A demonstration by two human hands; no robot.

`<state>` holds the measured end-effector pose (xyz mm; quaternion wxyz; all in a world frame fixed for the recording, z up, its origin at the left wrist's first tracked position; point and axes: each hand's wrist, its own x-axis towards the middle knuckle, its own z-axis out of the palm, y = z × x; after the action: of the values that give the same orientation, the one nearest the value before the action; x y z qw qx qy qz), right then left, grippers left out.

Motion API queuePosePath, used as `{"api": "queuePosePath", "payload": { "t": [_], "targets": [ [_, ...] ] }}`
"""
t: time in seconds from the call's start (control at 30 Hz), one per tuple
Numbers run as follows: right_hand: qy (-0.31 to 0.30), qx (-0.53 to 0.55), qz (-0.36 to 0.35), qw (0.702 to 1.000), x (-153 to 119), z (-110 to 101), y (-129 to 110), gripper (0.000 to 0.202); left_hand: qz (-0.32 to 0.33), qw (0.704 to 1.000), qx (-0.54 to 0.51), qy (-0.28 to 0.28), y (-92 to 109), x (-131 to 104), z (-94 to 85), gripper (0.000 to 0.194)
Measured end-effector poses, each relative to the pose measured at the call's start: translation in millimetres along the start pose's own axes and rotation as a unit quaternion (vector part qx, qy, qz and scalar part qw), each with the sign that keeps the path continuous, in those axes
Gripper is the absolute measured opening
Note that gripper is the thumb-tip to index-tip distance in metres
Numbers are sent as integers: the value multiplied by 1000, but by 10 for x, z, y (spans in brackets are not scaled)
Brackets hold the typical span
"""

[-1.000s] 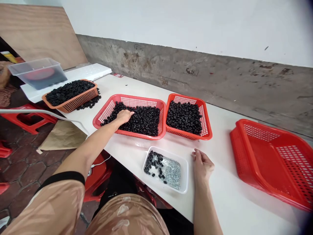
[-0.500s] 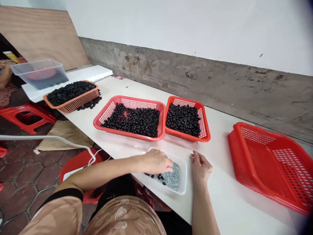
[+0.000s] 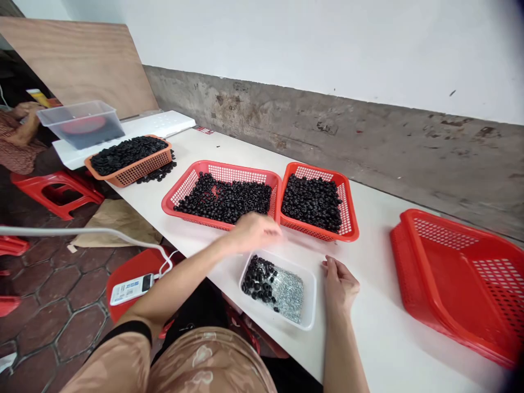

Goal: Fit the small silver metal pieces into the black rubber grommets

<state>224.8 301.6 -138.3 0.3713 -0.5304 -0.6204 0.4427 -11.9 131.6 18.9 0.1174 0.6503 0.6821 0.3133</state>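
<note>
My left hand [image 3: 257,232] is blurred by motion above the table, at the front rim of the wide red basket [image 3: 216,224]; its fingers are too smeared to read. Small black rings fill that basket and the smaller red basket [image 3: 347,210] beside it. Below the hand stands a white plastic tub [image 3: 310,297], with black rings [image 3: 260,278] on its left side and small shiny clear or silvery pieces [image 3: 290,295] on its right. My right hand [image 3: 341,281] rests on the table right of the tub, thumb and fingers pinched together; whatever they hold is hidden.
Stacked red baskets [image 3: 442,295] stand at the right. At the far left are an orange basket [image 3: 139,169] heaped with black pieces, a clear plastic bin [image 3: 82,125] and another person's arm [image 3: 27,128]. A power strip [image 3: 131,289] lies on a red stool by the table edge.
My left hand has lifted out of the white tub and moved up toward the red baskets, uncovering the black rings inside the tub. My right hand stays in about the same place.
</note>
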Motion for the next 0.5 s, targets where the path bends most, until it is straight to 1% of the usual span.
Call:
{"api": "queuePosePath", "payload": {
  "t": [0.03,0.07,0.1,0.13,0.17,0.2,0.23,0.27,0.3,0.33,0.4,0.5],
  "targets": [
    [-1,0,0,1000,-2,-3,-1,57,-67,996,12,64,-137,69,-210,38],
    [-2,1,0,1000,-4,-5,-4,58,-139,984,48,99,-297,116,-414,43],
    [-3,2,1,1000,-7,-7,-8,58,-225,962,106,113,-473,138,-599,48],
    [-3,4,2,1000,-10,-8,-13,58,-324,923,178,107,-653,131,-752,57],
    [-4,4,3,1000,-15,-8,-20,58,-428,871,234,63,-825,98,-865,75],
    [-5,5,3,1000,-20,-7,-27,57,-511,820,257,-8,-979,47,-934,94],
    [-6,7,4,1000,-26,-4,-35,57,-541,797,256,-83,-1108,-16,-962,106],
    [-7,9,4,1000,-32,1,-42,56,-540,797,245,-116,-1208,-80,-953,110],
    [-10,11,5,1000,-37,7,-48,55,-540,795,242,-137,-1280,-137,-916,111],
    [-13,14,6,1000,-41,14,-53,54,-534,797,240,-151,-1324,-181,-863,109],
    [-17,18,8,1000,-44,30,-58,52,-520,803,243,-159,-1359,-219,-745,101],
    [-16,21,11,1000,-38,47,-57,52,-495,817,251,-157,-1363,-182,-633,86]
  ]
}}
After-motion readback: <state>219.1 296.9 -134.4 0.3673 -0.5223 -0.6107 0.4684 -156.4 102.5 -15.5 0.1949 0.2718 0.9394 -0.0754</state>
